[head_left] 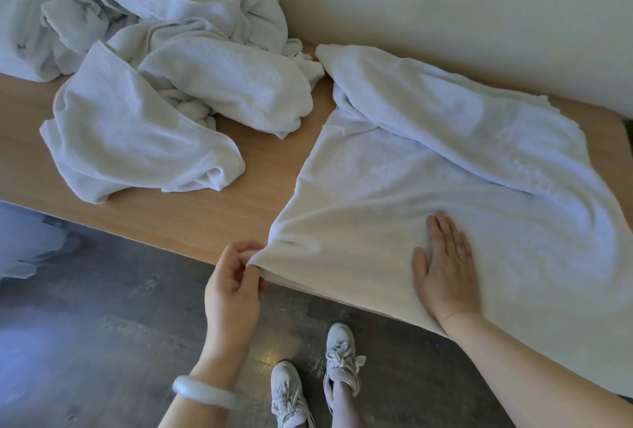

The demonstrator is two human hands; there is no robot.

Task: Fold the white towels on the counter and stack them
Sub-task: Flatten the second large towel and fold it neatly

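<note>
A large white terry-cloth towel (428, 194) lies partly spread on the light brown wooden surface (219, 215), filling the right half of the frame. Its near edge reaches the surface's front edge at lower centre. Its far part is bunched into a rumpled band that runs from the upper middle down towards the right edge.

The left hand (236, 277), at lower centre, has its fingers and thumb curled and pinches the towel's near-left corner just off the surface's front edge. The right hand (445, 266), to the right of it, lies flat with straight fingers and its palm down on the cloth, holding nothing.

A heap of crumpled white towels (164, 51) fills the upper left of the frame. It lies well apart from the hands, and its right fringe comes near the spread towel's far tip. No folded towel or stack shows anywhere in the frame.

This looks like the laying-out step for one towel: one hand anchors the cloth while the other draws the corner taut. The task seems to be at an early stage, since the whole heap is unfolded.

The next move probably calls for flattening the bunched far band so that the towel lies square, because a fold made over that ridge would come out lumpy. The pinched corner could then be carried across to meet the opposite edge. The part at the front edge could slip towards the dark wood-look floor (102, 325) if the pressing palm lifts too soon.
</note>
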